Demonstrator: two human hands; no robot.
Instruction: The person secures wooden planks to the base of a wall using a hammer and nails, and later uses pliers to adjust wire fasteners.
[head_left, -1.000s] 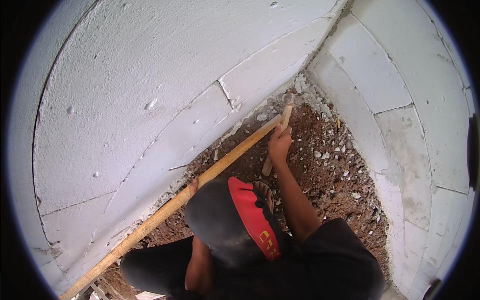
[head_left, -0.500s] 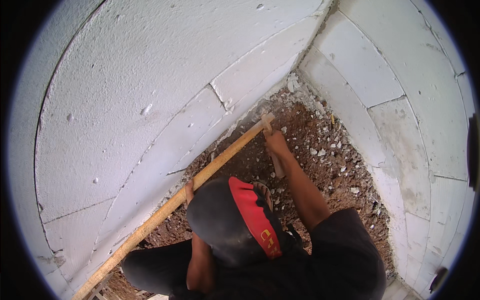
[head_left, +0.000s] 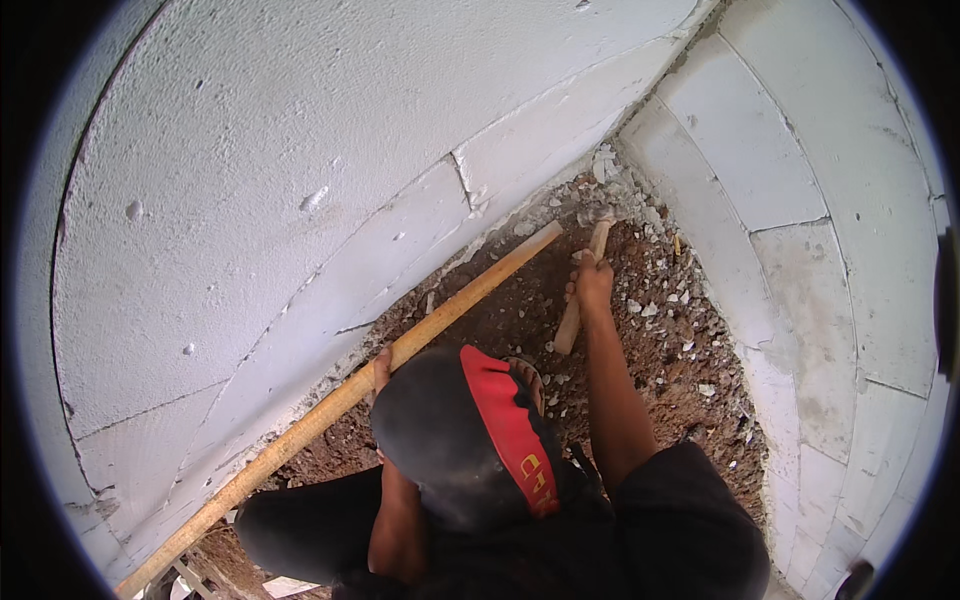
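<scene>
My right hand (head_left: pixel 592 283) is shut around the wooden handle of a hammer (head_left: pixel 572 322). The hammer's head (head_left: pixel 603 216) points at the pale rubble in the corner where two white block walls meet. My left hand (head_left: pixel 382 366) rests on a long wooden lath (head_left: pixel 440 318), which lies along the foot of the left wall. A black cap with a red brim (head_left: pixel 470 440) hides most of that hand, so only the fingers show against the lath. Both arms reach out from dark sleeves at the lower edge.
White block walls (head_left: pixel 300 200) rise to the left, and another wall (head_left: pixel 800 250) rises to the right. They enclose a narrow strip of brown soil (head_left: pixel 650 350) strewn with white chips. Broken mortar pieces (head_left: pixel 610 180) pile up in the corner.
My right hand has shifted the hammer to the right, so its head now lies nearer the corner rubble. The left hand stays on the lath.
</scene>
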